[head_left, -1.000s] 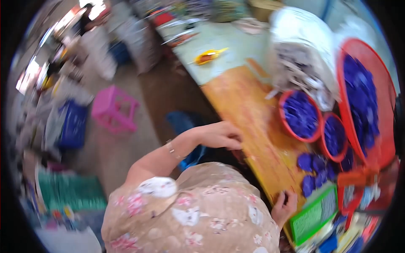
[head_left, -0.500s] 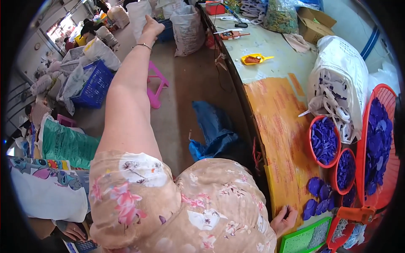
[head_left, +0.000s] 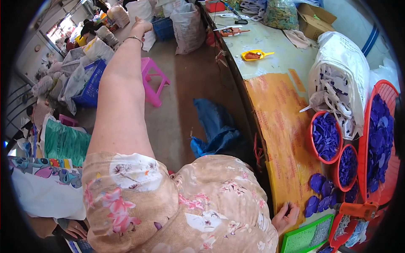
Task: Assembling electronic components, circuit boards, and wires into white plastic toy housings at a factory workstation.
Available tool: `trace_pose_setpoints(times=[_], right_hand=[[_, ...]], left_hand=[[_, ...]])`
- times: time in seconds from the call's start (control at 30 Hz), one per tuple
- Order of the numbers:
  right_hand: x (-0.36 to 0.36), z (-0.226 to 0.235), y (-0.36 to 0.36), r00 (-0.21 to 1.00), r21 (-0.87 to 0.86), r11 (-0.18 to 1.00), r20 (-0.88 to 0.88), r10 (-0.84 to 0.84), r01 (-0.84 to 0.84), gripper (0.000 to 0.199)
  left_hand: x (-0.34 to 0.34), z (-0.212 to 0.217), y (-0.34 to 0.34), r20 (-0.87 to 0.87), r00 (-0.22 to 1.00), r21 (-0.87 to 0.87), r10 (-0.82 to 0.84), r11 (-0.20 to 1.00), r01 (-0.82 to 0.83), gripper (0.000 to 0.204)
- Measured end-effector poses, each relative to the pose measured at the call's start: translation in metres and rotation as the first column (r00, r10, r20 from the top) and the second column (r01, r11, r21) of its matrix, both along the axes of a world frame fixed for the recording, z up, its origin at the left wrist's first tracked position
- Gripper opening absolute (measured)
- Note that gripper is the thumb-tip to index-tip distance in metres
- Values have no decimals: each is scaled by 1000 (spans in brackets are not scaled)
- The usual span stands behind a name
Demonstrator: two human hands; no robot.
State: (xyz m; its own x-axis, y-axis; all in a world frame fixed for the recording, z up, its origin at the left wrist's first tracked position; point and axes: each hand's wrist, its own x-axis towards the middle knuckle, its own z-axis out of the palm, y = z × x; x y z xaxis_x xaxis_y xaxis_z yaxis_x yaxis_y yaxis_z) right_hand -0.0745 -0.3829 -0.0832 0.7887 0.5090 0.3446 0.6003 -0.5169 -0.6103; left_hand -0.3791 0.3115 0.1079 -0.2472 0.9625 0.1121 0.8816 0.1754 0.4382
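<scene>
My left arm stretches far forward over the floor. At its end my left hand [head_left: 141, 28] is loosely closed with one digit raised, near a white woven sack [head_left: 139, 9]; nothing shows in it. My right hand [head_left: 286, 217] rests at the near edge of the workbench [head_left: 280, 50], on its orange-brown tape covering [head_left: 278, 126]. Its fingers are bent but a little apart, holding nothing visible. Beside it lie a green-rimmed tray [head_left: 300, 237] of small metal parts and several dark blue-purple round plastic pieces [head_left: 317, 183].
Right are red bowls [head_left: 325, 137] of purple parts, a large red basket [head_left: 396, 139], an orange power tool [head_left: 357, 209] and a white sack [head_left: 344, 55]. A yellow scoop [head_left: 256, 55] lies farther back. A pink stool [head_left: 154, 82] and blue sack [head_left: 215, 122] stand on the floor. Another person's hand [head_left: 75, 229] shows lower left.
My left arm has swung a little to the left, uncovering more of the pink stool. My right hand has stayed by the green tray. The view has shifted slightly.
</scene>
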Motion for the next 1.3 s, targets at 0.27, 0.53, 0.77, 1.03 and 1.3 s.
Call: trace_pose_setpoints(times=[0.27,0.53,0.77,1.03,1.3], right_hand=[[2,-5,-4,1000,-18,1000,14,-6,6,8],[3,-5,-3,999,3,1000,48,19,-19,8],[0,-4,-1,1000,26,1000,11,0,0,7],[-1,-2,-2,999,31,999,-37,-24,25,7],[2,-6,-4,1000,16,1000,-2,-15,15,8]], left_hand=[[-5,16,-14,-31,999,10,-20,1000,21,79],[2,13,-22,59,998,-58,35,998,-32,85],[-13,6,-5,-20,999,-150,-35,988,31,81],[-20,2,-8,91,996,-146,25,989,-11,90],[-22,4,-9,89,996,-143,18,990,-5,88]])
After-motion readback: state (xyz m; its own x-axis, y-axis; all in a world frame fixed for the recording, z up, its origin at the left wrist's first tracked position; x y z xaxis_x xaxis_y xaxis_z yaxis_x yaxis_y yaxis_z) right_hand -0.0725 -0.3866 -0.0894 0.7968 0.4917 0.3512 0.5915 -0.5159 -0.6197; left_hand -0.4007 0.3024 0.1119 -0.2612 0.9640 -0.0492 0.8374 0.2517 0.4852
